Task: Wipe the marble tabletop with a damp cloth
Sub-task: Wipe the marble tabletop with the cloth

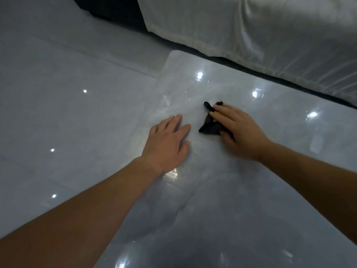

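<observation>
A glossy pale marble tabletop (pixel 241 190) fills the lower right of the head view, its rounded far-left corner near the middle top. A small dark cloth (pixel 209 126) with a bit of yellow lies on it near the centre. My right hand (pixel 237 130) lies flat on the cloth, fingers straight, pressing it down; most of the cloth is hidden beneath the palm. My left hand (pixel 168 140) rests flat on the marble just left of the cloth, fingers spread, not touching it. Faint wet streaks show around the hands.
A shiny tiled floor (pixel 67 113) lies left of and below the table edge. A sofa or bed under a white cover (pixel 251 29) runs along the far side, with a dark gap between it and the table.
</observation>
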{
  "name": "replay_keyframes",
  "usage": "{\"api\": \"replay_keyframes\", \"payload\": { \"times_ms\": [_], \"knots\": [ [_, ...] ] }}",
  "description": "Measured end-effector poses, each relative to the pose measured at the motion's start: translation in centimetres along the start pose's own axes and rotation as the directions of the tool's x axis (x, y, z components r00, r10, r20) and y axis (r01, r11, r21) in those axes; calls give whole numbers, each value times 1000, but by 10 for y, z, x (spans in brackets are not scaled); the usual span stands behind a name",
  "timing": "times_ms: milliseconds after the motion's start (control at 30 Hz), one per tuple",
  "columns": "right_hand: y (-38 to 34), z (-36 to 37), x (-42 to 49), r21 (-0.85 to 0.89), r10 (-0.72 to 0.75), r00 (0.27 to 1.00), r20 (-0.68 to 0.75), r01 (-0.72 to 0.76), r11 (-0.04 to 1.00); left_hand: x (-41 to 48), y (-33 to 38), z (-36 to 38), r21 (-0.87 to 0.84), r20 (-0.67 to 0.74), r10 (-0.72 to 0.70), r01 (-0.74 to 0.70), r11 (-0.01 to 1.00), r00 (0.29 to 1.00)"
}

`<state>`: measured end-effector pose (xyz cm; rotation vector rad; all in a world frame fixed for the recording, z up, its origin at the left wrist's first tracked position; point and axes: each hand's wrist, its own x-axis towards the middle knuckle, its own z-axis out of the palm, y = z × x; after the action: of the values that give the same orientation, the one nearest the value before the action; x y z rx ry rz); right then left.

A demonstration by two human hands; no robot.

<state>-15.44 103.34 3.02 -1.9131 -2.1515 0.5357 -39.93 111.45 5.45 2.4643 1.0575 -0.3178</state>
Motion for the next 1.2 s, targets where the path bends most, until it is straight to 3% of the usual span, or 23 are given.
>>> {"api": "replay_keyframes", "payload": {
  "times_ms": [100, 200, 267, 400, 500, 600, 667, 833, 967, 1100, 1167, 1200],
  "knots": [
    [16, -14, 18, 39, 148, 987, -57, -146, 988, 3, -14, -8, -22, -77, 33, -35, 999, 997],
    [22, -26, 69, 137, 431, 890, -151, -413, 900, 10, -37, -7, 23, -175, 22, -18, 1000, 984],
    [16, -22, 107, 112, 487, 852, -194, -474, 873, 14, -54, -3, 51, -179, 20, -11, 999, 984],
    [-10, -3, 140, 41, 386, 895, -225, -387, 921, 18, -77, 7, 47, -220, 108, -100, 994, 969],
    [-40, 19, 101, -12, 146, 977, -153, -150, 989, 16, -83, 10, 34, -202, 145, -141, 989, 969],
    [-37, 21, 82, -48, -22, 998, -66, 19, 999, 15, -89, 9, 7, -186, 156, -158, 987, 970],
    [-20, 16, 105, -61, 0, 996, -86, -5, 998, 12, -94, 10, -27, -216, 149, -159, 987, 965],
    [-20, 7, 200, 50, 324, 906, -273, -323, 945, 5, -96, 18, -13, -256, 137, -145, 989, 957],
    [-49, 28, 169, -3, 65, 978, -200, -67, 998, 2, -94, 20, -25, -284, 101, -113, 993, 953],
    [-53, 29, 123, -38, -156, 987, -43, 155, 987, -7, -94, 23, -66, -299, 46, -68, 995, 953],
    [-40, 21, 140, -63, -142, 989, -36, 140, 988, -10, -94, 25, -86, -308, 33, -62, 994, 951],
    [-33, 16, 156, -64, -64, 995, -80, 59, 996, -11, -94, 25, -96, -315, 30, -63, 993, 949]
  ]
}}
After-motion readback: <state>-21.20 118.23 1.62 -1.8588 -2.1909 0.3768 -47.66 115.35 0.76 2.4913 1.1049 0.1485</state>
